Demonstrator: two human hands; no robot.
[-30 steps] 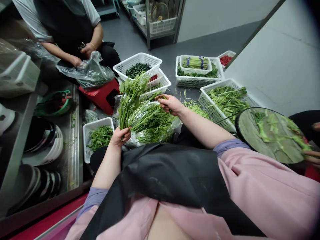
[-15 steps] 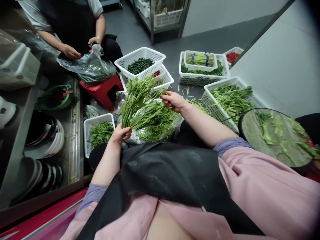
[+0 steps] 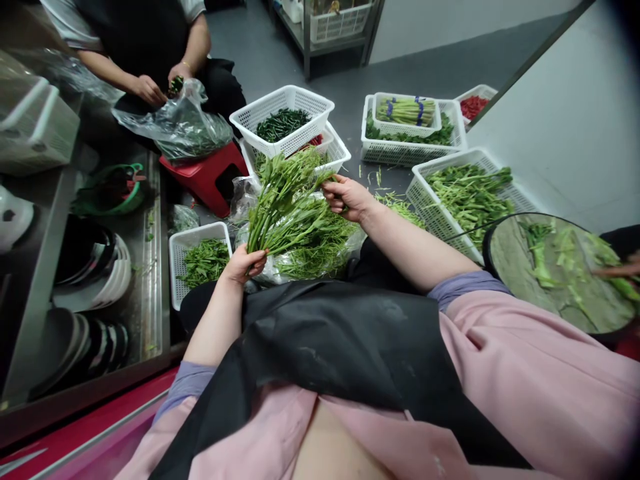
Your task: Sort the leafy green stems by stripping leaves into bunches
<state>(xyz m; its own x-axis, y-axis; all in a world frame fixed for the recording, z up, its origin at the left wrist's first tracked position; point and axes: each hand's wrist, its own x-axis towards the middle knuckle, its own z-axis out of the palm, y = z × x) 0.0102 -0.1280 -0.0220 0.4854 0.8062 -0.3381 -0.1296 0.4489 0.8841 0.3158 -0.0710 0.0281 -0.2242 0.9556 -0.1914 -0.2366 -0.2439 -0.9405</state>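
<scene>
My left hand (image 3: 246, 263) is closed around the stem ends of a bunch of leafy greens (image 3: 281, 190), whose tops fan up and to the right. At the tips of that bunch, my right hand (image 3: 347, 198) has its fingers curled and pinches a thin piece of green. Below and between the hands lies a heap of greens (image 3: 320, 243) in a clear plastic bag. A white basket (image 3: 175, 267) with cut leaves stands left of my left hand. Right of my right hand is a white basket (image 3: 423, 193) of green stems.
Across from me a person's hands (image 3: 150, 90) hold dark green produce over a plastic bag (image 3: 200, 137) on a red stool (image 3: 204, 180). White baskets (image 3: 300, 140) are stacked ahead. At right is a round board (image 3: 515, 260) with stalks; a shelf (image 3: 155, 313) with dishes stands left.
The view has shifted slightly. The other person's hands have come closer together, and another hand now reaches over the round board at the right. My hands keep nearly the same pose.
</scene>
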